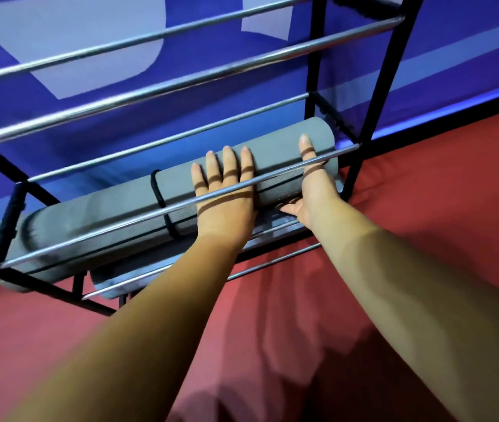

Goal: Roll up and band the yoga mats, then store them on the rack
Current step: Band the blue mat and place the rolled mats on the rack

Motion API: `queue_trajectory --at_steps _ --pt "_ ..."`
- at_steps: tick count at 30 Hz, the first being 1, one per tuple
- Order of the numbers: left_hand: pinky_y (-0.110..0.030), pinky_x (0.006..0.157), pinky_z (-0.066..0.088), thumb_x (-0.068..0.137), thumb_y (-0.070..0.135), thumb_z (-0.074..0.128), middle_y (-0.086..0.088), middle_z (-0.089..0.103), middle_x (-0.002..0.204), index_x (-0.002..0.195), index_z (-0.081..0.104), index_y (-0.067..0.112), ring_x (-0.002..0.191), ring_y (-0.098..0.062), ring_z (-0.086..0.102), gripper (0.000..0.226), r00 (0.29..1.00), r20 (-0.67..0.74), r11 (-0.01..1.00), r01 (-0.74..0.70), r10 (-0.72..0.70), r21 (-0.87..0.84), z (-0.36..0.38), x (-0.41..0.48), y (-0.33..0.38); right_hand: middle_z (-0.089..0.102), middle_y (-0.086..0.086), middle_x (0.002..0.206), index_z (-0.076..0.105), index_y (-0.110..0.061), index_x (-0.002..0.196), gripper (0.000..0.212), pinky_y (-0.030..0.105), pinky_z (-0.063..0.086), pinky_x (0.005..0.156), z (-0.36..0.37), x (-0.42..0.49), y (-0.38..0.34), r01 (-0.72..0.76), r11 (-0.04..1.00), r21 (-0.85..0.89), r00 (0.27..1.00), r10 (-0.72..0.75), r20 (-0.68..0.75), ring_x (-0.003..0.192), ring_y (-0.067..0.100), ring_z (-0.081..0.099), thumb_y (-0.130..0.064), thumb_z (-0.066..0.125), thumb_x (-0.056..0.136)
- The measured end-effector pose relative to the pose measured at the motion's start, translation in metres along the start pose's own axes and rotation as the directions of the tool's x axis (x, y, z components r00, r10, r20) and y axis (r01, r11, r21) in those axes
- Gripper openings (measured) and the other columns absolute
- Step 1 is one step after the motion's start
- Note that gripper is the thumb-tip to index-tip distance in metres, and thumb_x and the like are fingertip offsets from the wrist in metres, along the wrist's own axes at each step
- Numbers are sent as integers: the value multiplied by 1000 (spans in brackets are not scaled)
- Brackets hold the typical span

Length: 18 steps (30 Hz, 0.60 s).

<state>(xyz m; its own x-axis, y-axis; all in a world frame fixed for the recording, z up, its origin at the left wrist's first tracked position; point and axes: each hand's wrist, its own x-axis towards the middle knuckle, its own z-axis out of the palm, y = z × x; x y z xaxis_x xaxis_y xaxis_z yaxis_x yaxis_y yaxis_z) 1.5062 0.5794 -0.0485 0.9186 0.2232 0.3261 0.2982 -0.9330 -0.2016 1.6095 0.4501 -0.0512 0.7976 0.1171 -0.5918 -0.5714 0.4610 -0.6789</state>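
The grey mat [105, 220] is rolled up. Its black band [157, 190] is on, and it lies on a low shelf of the rack [315, 56]. A shiny bar [120, 228] crosses above it and above both my hands.

My left grip [224, 193] lies flat on top of the roll with its fingers straight, and it holds nothing. My right grip [312, 190] is open too. It presses on the roll near the right end, with the thumb low.

I think this step is seating the mat. I push with both flat palms together so the roll goes back straight. Its left end pokes out past the rack post, so I nudge it a little to the right. A second mat [163, 263] lies on the shelf below, and I keep off it. Then I draw my arms out slowly and mind the bar.
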Motion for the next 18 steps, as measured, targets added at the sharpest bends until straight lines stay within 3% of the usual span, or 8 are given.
queue_trajectory --at_steps 2,7,12,18 --pt "-69 126 16 92 39 73 -20 31 169 167 23 12 154 -54 28 94 999 -38 1000 -10 10 18 3 -3 1 72 8 127 67 -29 124 109 72 59 74 -1 -2 4 17 1000 25 1000 -17 9 105 39 74 -79 96 31" --pt "-63 129 11 90 32 71 -13 17 176 170 16 15 160 -44 21 98 988 -138 998 -62 65 24 4 -10 -7 78 4 113 72 -24 111 61 66 63 72 -7 -12 1 85 995 45 996 -84 -19 99 30 76 -63 93 69" --pt "-68 127 10 89 24 70 -23 15 174 168 18 12 159 -48 18 95 990 -127 994 69 -59 80 3 -31 -40 76 -1 109 71 -25 99 50 61 65 69 -5 -23 -1 113 993 29 993 -111 -51 100 25 75 -63 91 72" --pt "-66 126 16 95 27 66 -18 32 170 166 27 12 155 -47 29 82 984 -173 996 49 -36 72 -3 -31 -49 77 -1 107 73 -25 97 45 57 66 70 -2 -33 -8 117 992 52 993 -116 -36 96 24 76 -59 91 75"
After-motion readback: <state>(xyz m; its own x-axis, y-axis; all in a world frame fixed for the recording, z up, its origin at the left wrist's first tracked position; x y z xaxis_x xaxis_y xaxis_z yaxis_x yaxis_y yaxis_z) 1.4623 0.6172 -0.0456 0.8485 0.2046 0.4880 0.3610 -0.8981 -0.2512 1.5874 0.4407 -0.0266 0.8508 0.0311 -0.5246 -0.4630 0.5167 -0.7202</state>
